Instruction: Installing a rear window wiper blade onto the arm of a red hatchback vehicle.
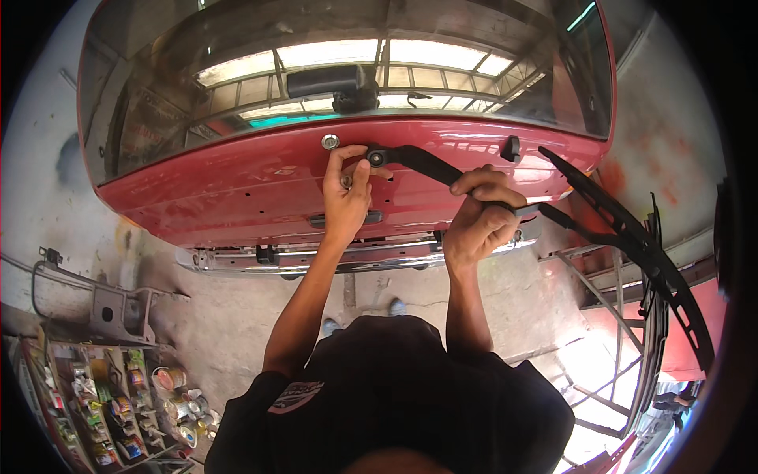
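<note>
A black rear wiper arm (pixel 428 163) lies across the upper part of a red vehicle tailgate (pixel 260 186). Its round pivot end, with a metal centre showing, is pinched between the thumb and fingers of my left hand (pixel 346 207). Something small and metallic shows by those fingers, too small to name. My right hand (pixel 483 217) is closed in a fist round the outer part of the arm. From there the long black wiper blade (pixel 659 268) sticks out to the right, past the tailgate's edge. A round silver lock (pixel 330 141) sits just left of the pivot.
Above is the tailgate's rear window (pixel 474 47), with roof beams reflected in it. A chrome bumper (pixel 316 265) runs below. At lower left stands a shelf (pixel 150 344) of cans and bottles, more cans (pixel 187 407) beside it. A metal frame (pixel 624 332) stands right.
</note>
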Motion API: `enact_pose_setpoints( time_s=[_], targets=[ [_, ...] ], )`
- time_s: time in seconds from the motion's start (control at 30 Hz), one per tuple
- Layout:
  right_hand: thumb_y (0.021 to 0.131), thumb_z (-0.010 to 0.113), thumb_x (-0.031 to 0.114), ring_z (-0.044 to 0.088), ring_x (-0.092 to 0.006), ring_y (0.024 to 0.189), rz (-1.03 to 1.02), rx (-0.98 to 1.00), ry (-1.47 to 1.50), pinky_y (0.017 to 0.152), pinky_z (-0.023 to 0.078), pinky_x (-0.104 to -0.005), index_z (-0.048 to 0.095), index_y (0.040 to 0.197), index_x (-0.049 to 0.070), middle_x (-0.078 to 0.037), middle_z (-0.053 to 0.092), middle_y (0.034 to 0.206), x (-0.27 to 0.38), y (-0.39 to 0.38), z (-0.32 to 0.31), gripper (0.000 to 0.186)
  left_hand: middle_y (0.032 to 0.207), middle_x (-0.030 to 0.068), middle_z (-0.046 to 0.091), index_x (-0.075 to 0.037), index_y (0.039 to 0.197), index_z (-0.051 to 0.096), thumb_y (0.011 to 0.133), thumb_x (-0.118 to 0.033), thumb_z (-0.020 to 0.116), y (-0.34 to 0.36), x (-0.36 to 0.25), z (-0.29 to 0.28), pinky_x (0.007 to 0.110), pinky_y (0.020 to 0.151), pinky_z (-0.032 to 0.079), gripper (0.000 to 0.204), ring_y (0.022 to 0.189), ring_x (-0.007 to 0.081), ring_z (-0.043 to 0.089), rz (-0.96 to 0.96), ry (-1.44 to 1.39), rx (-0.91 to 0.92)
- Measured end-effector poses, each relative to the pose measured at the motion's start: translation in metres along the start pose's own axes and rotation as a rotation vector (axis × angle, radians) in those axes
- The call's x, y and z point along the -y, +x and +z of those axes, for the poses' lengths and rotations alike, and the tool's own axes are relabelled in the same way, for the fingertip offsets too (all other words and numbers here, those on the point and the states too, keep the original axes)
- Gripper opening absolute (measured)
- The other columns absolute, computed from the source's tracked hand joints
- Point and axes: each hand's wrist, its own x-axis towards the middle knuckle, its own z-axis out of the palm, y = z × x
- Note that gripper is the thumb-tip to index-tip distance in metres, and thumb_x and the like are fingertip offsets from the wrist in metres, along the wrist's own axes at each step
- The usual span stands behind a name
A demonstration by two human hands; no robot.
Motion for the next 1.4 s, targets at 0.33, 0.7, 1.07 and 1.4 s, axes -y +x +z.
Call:
enact_pose_setpoints(
  time_s=[0.33,0.7,1.07,1.4],
  targets=[
    [0.105,0.030,0.041,0.050,-0.0179,0.066,0.042,-0.063,-0.001,0.078,0.038,-0.0372,0.040,0.093,0.007,-0.013,0.054,0.072,-0.006,-0.010,-0.006,0.038,0.081,0.0127,0.069,-0.004,0.110,0.049,0.098,-0.017,0.056,0.002,0.004,-0.002,0.017,0.041,0.028,0.018,0.046,-0.0008,0.035,-0.004,-0.004,-0.029],
    [0.105,0.031,0.035,0.047,-0.0174,0.054,-0.012,0.000,0.036,0.060,0.039,-0.0341,0.039,0.092,0.007,-0.016,0.056,0.069,-0.012,-0.004,-0.016,0.032,0.084,0.0142,0.068,-0.006,0.103,0.046,0.099,-0.017,0.055,-0.005,0.022,0.011,0.016,0.039,0.027,0.015,0.047,-0.0011,0.037,0.141,0.001,-0.130],
    [0.105,0.024,0.041,0.042,-0.0169,0.050,-0.042,0.153,0.070,0.054,0.039,-0.0326,0.035,0.095,0.011,-0.011,0.055,0.063,-0.020,0.001,-0.015,0.033,0.090,0.0087,0.068,-0.003,0.107,0.045,0.099,-0.011,0.054,-0.008,0.013,0.005,0.019,0.063,0.041,0.015,0.076,0.0047,0.057,0.076,0.000,-0.138],
    [0.101,0.008,0.055,0.035,-0.0182,0.066,0.103,-0.181,-0.003,0.063,0.035,-0.0296,0.036,0.087,0.017,-0.008,0.050,0.057,-0.009,-0.011,0.002,0.050,0.086,0.0015,0.064,-0.003,0.110,0.049,0.096,-0.009,0.059,-0.012,0.020,0.010,0.015,0.048,0.033,0.018,0.060,-0.0009,0.043,0.092,0.041,-0.175]
  ],
)
